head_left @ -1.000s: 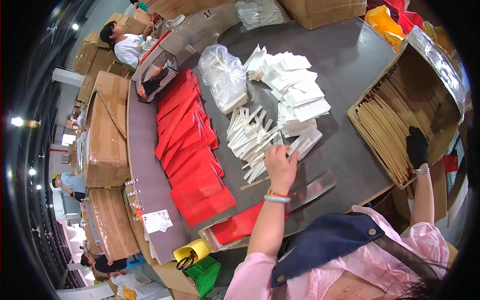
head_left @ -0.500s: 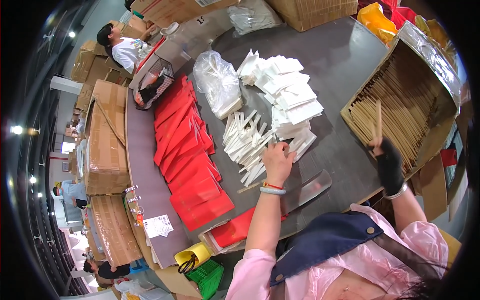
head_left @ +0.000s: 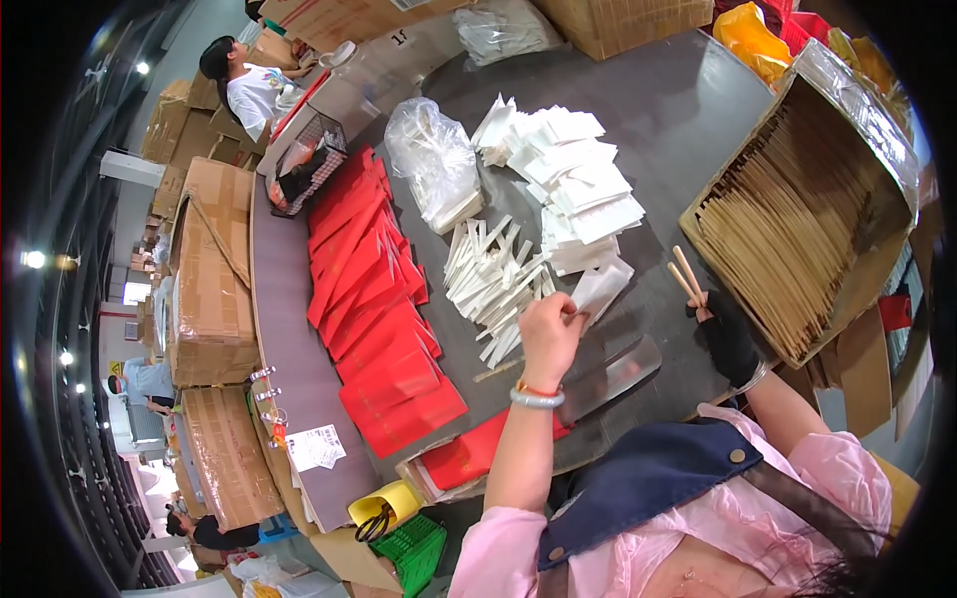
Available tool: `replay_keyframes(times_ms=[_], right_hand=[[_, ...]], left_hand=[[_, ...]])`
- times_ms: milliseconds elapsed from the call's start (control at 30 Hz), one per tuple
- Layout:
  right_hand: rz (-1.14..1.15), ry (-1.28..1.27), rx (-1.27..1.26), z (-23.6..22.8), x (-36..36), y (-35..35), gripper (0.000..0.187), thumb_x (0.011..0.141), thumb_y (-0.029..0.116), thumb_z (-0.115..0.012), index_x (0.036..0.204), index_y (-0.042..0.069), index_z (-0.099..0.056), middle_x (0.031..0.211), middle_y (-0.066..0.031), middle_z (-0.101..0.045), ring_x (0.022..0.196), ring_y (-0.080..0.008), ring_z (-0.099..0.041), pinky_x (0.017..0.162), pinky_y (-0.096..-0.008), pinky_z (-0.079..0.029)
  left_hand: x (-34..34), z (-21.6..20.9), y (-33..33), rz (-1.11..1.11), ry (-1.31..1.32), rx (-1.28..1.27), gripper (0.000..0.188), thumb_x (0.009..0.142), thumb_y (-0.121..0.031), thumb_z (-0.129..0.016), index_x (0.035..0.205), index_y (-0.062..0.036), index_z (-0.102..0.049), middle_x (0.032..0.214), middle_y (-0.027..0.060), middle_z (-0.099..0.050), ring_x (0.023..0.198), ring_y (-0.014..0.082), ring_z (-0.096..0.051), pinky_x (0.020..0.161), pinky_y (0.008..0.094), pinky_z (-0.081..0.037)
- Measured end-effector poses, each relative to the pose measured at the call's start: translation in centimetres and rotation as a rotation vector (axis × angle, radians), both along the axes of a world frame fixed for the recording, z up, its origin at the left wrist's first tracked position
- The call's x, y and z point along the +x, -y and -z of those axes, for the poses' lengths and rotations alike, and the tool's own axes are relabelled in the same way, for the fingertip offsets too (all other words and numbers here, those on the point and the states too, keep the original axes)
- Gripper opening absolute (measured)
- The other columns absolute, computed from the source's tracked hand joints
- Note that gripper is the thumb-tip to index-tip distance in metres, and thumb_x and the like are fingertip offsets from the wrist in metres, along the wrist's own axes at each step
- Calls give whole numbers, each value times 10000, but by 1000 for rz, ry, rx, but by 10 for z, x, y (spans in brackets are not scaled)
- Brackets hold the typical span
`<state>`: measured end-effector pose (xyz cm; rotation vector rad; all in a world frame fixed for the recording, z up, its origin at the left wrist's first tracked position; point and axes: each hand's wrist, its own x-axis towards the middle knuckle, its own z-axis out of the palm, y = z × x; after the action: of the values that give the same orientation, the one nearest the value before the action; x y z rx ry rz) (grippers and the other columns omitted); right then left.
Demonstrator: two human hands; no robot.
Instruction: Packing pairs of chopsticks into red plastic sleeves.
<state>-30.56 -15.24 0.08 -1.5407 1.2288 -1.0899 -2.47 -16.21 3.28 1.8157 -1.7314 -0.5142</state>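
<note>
Two wooden sticks (head_left: pixel 685 277) are in the right hand (head_left: pixel 726 344), toward the table's right edge, just left of the carton. That hand wears a black glove, fingers closed round the sticks' lower ends, tips up and slightly splayed. Left hand (head_left: pixel 549 337) is bare, fingers curled, thumb side at the near end of a white sleeve (head_left: pixel 604 287); looks like contact, can't tell if it's pinched.

Step, my read: sticks picked, left at the sleeve. Next move calls for tips brought together and a single sleeve separated from its neighbours.

Around that: sleeve pile (head_left: pixel 588 189) mid-table, narrow white slips (head_left: pixel 488 284) to its left, clear bag (head_left: pixel 429 154) behind those. Red envelopes (head_left: pixel 374 314) run in a row toward the table's left edge. A clear glossy strip (head_left: pixel 623 371) lies near the front edge. Carton (head_left: pixel 885 211) with more sticks (head_left: pixel 773 249) sits tilted at the right edge of the table (head_left: pixel 688 110).
</note>
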Motion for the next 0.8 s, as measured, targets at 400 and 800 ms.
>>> replay_keyframes(times_ms=[400, 800], right_hand=[[-91, 31, 108, -18, 4, 3, 116, 968, 73, -529, 1033, 30, -615, 811, 27, -532, 671, -45, -436, 611, -210, -391], [-113, -26, 144, -19, -5, 3, 127, 959, 58, -518, 1038, 21, -610, 840, -11, -553, 772, -88, -488, 711, -238, -420]], left_hand=[[37, 15, -57, 9, 37, 77, 177, 697, -166, -781, 810, -56, -702, 780, 91, -649, 741, 285, -632, 674, 386, -500], [31, -5, -61, -56, -258, 68, 87, 740, -91, -764, 793, -66, -700, 748, 63, -678, 680, 184, -645, 620, 294, -482]])
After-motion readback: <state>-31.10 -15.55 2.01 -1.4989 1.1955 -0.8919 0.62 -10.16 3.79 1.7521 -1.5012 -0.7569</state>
